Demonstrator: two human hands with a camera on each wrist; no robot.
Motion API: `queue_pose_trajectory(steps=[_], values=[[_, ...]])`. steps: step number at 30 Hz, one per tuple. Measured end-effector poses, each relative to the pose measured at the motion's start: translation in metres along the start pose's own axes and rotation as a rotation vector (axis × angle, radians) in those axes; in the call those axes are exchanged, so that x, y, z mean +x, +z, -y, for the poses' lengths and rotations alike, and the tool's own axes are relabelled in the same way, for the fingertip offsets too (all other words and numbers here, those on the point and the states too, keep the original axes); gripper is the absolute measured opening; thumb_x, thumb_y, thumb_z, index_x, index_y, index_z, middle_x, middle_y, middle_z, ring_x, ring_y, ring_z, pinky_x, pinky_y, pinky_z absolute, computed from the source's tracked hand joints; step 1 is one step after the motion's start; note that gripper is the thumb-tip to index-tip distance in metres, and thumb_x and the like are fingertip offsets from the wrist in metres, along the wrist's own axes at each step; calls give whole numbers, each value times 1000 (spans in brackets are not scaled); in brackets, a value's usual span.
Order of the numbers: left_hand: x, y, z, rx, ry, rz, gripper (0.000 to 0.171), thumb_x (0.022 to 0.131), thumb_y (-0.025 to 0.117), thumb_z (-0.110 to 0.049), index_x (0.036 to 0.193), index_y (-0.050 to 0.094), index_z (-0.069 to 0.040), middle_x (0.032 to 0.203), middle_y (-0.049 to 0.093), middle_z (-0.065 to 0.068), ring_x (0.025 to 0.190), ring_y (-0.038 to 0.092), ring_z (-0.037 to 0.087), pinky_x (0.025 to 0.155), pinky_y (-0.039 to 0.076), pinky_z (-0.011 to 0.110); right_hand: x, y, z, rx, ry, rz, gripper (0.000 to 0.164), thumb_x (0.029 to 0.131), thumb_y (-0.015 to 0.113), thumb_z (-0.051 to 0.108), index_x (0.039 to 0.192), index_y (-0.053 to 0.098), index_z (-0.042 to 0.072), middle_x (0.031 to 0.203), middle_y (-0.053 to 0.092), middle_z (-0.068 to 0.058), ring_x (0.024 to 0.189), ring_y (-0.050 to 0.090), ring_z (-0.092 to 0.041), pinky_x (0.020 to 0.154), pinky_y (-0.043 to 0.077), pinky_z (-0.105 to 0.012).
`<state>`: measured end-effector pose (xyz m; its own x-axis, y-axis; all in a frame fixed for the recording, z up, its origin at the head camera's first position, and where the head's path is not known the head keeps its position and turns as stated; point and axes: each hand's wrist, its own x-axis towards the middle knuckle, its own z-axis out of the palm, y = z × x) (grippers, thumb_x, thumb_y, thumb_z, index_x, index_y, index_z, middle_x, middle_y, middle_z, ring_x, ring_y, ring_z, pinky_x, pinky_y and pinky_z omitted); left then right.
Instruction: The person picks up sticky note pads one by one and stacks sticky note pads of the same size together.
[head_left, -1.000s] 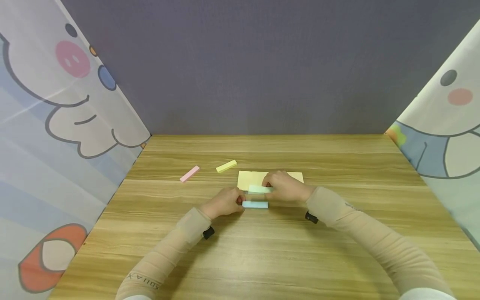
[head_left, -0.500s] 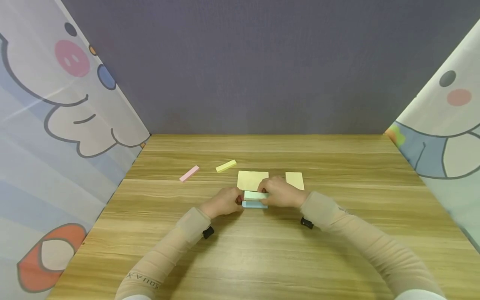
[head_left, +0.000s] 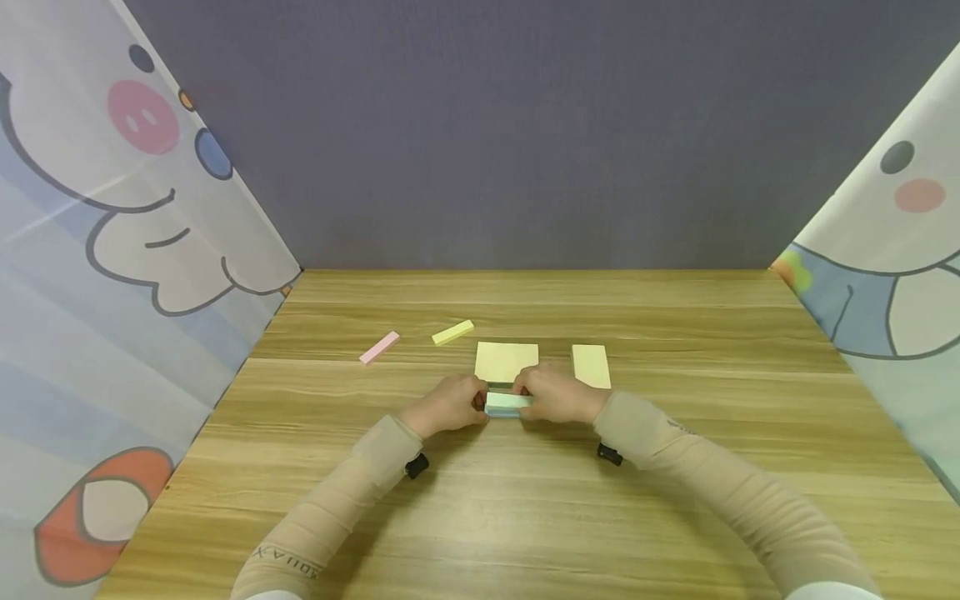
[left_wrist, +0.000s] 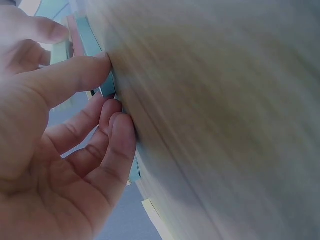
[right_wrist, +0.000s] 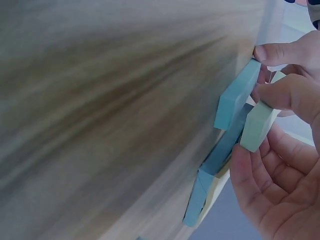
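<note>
In the head view, my left hand (head_left: pixel 447 406) pinches the left end of a light blue sticky note pad (head_left: pixel 501 414) lying on the table. My right hand (head_left: pixel 558 395) grips a narrow pale green sticky note pad (head_left: pixel 507 401) by its right end, just above the blue one. From the right wrist, the green pad (right_wrist: pixel 257 125) appears tilted and slightly apart from the blue pad (right_wrist: pixel 236 95). The left wrist view shows my thumb against the blue pad (left_wrist: pixel 107 88).
Behind my hands lie a wide yellow sticky note pad (head_left: pixel 506 360) and a smaller yellow pad (head_left: pixel 592 367). A pink strip pad (head_left: pixel 378 347) and a yellow strip pad (head_left: pixel 452 332) are farther left. A grey panel (head_left: pixel 525 142) closes off the back of the table.
My right hand has brought the green pad toward me and down, from over the wide yellow pad to above the blue pad. My left hand has stayed at the blue pad.
</note>
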<state>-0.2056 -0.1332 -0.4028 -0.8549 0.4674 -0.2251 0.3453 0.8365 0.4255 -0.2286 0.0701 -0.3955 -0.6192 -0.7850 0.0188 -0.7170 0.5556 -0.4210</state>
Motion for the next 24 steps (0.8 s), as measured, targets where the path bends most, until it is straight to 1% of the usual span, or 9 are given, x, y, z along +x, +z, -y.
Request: queue_pose_trajectory(steps=[3, 8, 12, 17, 20, 24], values=[[0, 0, 0, -2, -2, -3, 15, 77, 73, -15, 84, 62, -6, 83, 60, 1, 72, 53, 12, 67, 48, 24, 1, 1, 0, 4, 0, 2, 10, 76, 71, 15, 84, 67, 9, 84, 64, 1, 66, 48, -6, 65, 45, -23], [0, 0, -1, -19, -6, -2, 19, 77, 73, -14, 91, 64, -4, 84, 59, 2, 73, 52, 13, 68, 48, 26, 3, 2, 0, 11, -9, 10, 7, 76, 70, 12, 81, 67, 8, 79, 63, 1, 62, 47, -6, 58, 43, -18], [-2, -1, -2, -32, -11, -2, 19, 77, 73, -14, 91, 64, -4, 83, 59, 2, 72, 51, 13, 67, 47, 27, 4, 5, 0, 32, -4, 25, 6, 76, 70, 11, 80, 67, 8, 78, 62, 2, 60, 46, -5, 56, 41, -17], [-1, 0, 0, -41, -6, -5, 20, 77, 73, -14, 92, 65, -4, 80, 57, 1, 70, 50, 13, 65, 45, 25, 5, 5, 0, 49, -10, 34, 6, 76, 70, 10, 80, 67, 7, 78, 62, 1, 61, 47, -6, 57, 43, -17], [-1, 1, 2, -42, 1, -6, 20, 77, 73, -14, 93, 65, -4, 79, 56, -1, 69, 48, 13, 63, 44, 23, 5, 5, 1, 39, -9, 42, 7, 75, 71, 10, 80, 67, 6, 79, 63, -1, 61, 48, -6, 57, 44, -17], [0, 0, 2, -52, 8, -13, 19, 77, 73, -13, 92, 65, -5, 78, 56, -1, 69, 48, 13, 63, 44, 24, 5, 5, 2, 29, -6, 56, 8, 75, 71, 9, 81, 67, 4, 81, 64, -4, 62, 49, -7, 57, 45, -18]])
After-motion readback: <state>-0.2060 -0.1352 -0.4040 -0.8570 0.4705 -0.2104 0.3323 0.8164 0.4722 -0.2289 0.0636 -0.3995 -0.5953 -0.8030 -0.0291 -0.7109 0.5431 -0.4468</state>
